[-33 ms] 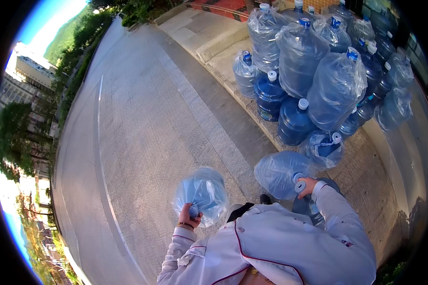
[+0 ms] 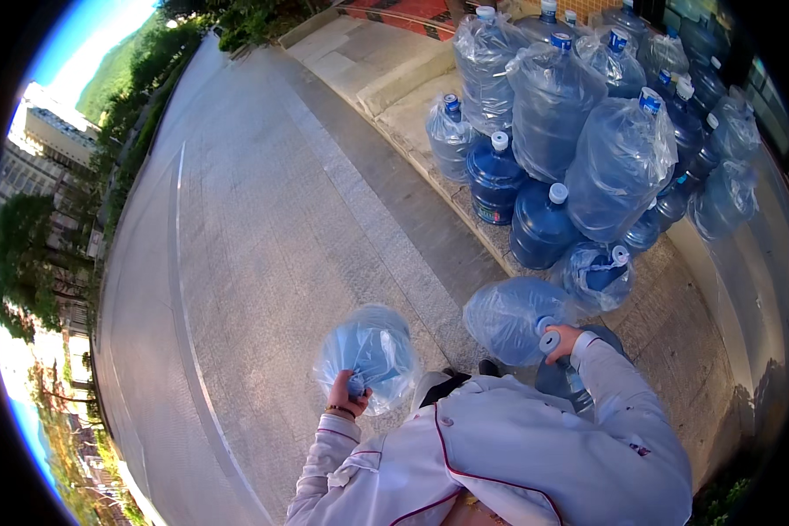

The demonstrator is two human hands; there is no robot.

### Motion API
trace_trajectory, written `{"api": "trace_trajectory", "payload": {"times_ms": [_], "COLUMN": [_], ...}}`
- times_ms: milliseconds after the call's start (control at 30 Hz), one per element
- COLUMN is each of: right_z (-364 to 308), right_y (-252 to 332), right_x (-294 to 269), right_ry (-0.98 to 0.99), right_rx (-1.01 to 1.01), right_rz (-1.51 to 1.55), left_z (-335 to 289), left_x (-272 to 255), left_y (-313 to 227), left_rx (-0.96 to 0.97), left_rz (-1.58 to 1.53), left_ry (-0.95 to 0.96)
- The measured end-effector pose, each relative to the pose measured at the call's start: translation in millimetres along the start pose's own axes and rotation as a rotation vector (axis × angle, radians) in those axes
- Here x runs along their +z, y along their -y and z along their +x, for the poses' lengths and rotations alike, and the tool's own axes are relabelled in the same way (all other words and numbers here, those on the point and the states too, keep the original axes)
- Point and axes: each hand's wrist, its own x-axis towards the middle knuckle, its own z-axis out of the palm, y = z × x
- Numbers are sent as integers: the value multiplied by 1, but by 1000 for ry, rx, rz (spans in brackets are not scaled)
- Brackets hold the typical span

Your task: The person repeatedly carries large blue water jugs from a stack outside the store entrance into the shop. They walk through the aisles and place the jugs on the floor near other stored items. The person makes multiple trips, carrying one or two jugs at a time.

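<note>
My left hand point(image 2: 346, 392) grips the neck of a large blue water jug point(image 2: 373, 351) wrapped in a clear plastic bag, held over the paved ground. My right hand point(image 2: 563, 340) is closed around the capped neck of a second bagged jug point(image 2: 510, 317), which is tipped on its side. A darker blue jug point(image 2: 563, 384) shows just under my right sleeve, partly hidden. Both sleeves are white with red piping.
A pile of several big blue jugs point(image 2: 579, 140), many bagged, is stacked on and against a stone step point(image 2: 412, 92) at the upper right. A wide paved walkway point(image 2: 254, 245) runs to the left and ahead, with trees and buildings beyond its left edge.
</note>
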Motion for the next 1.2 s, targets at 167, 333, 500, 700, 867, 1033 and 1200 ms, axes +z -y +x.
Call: {"api": "trace_trajectory", "payload": {"times_ms": [167,333,500,700,867,1033,1200], "right_z": [95,211,308,407,467,524,527], "right_y": [46,70,91,135,157,158,171], "right_x": [-20,-12,-9,-51,-79,-77,-83], "right_ry": [-38,-109,-292,-431,-392,-478,-533], "right_rx": [4,11,97,357,513,427,365], "right_rz": [-2,-21,27,122,208,246,387], "left_z": [102,213,319,430,476,568,561], "left_x": [64,140,228,325,419,438,489], "left_y": [-115,-230,-317,-368,-382,-401,-396], "left_rx": [-12,-79,-97,112,400,680,900], "left_rz": [208,408,621,1002,1416,1806,1799], "left_ry": [-24,-10,-1,-130,-41,41,1]}}
